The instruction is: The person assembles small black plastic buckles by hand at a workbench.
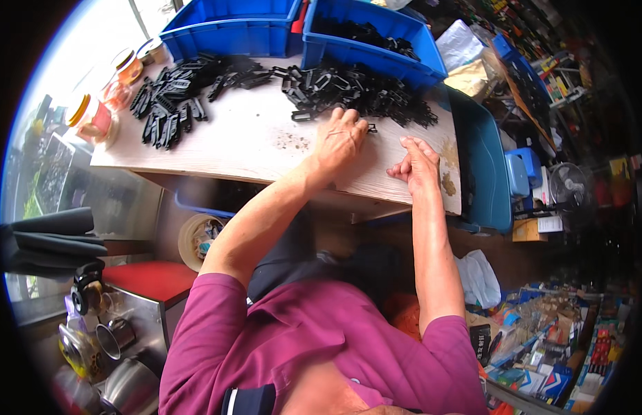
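Right of the surface (245, 131), a black packet (480, 342) carries white print. Slim black frames (362, 88) lie heaped along the surface's far side. My left hand (344, 136) curls at their near edge, my right hand (421, 166) near the surface's right end; I cannot tell if either grips anything. Blue bins (227, 39) back the pale, stained surface.

Well behind the bare fingers (344, 116), a purple shirt (307, 325) has short sleeves (209, 304) and a white-striped dark collar (255, 400); dark trousers (283, 257) show below them.
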A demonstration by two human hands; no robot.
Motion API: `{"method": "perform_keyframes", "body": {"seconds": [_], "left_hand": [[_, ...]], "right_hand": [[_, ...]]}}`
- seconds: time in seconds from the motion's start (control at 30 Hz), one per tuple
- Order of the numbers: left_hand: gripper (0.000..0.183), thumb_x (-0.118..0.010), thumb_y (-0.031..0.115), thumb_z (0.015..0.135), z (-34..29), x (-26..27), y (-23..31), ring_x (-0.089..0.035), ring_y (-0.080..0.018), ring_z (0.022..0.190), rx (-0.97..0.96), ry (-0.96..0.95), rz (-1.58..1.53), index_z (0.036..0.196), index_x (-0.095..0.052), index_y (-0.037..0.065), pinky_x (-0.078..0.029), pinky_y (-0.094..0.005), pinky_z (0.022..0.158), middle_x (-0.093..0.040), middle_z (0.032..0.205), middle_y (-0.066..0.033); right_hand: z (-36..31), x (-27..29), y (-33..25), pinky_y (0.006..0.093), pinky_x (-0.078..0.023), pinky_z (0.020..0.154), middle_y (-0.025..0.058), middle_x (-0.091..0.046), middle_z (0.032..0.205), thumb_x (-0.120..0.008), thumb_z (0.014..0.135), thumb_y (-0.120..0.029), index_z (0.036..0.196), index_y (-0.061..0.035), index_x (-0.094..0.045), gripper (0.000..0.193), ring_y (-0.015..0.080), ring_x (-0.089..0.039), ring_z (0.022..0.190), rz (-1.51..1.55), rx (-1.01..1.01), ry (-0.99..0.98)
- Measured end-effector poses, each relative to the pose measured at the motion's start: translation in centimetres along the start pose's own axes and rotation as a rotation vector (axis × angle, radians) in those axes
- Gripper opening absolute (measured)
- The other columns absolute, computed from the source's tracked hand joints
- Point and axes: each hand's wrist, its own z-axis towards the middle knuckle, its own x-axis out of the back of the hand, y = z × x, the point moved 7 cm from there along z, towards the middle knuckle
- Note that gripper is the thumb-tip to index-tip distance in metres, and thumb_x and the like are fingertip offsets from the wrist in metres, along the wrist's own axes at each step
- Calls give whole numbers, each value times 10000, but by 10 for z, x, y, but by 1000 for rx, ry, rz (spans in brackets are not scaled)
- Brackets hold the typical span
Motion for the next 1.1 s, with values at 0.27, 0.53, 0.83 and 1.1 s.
{"method": "perform_keyframes", "body": {"seconds": [0.27, 0.53, 0.83, 1.1], "left_hand": [[250, -521, 213, 837, -23, -2, -10, -608, -187, 696, 613, -431, -921, 945, -602, 2, -499, -332, 656, -650, 750, -105], [266, -477, 254, 930, -42, 11, -16, -581, -140, 684, 863, -358, -1201, 991, -584, 18, -490, -283, 625, -640, 795, -68], [328, -652, 203, 855, -20, 87, -121, -604, -342, 991, 370, 179, 96, 1162, -625, 90, -503, -449, 835, -630, 1071, -165], [145, -546, 163, 840, -18, 95, -195, -570, -291, 919, 252, 19, 628, 938, -625, 90, -449, -445, 764, -617, 923, -89]], "right_hand": [[-7, -38, 13, 286, -492, 417, -15, -464, 472, -764, 824, -206, 979, -33, -649, 259, 99, -432, 357, -69, 127, -242], [-21, -67, 18, 290, -490, 423, 5, -486, 484, -737, 845, -213, 887, -70, -598, 204, 103, -453, 379, -17, 132, -411], [-40, -83, 25, 391, -555, 460, 20, -467, 465, -653, 893, -176, 863, -86, -564, 130, 168, -520, 412, 154, 70, -410], [-38, -82, 28, 435, -578, 465, 17, -442, 460, -627, 901, -200, 850, -82, -537, 157, 165, -523, 416, 111, 97, -392]]}}
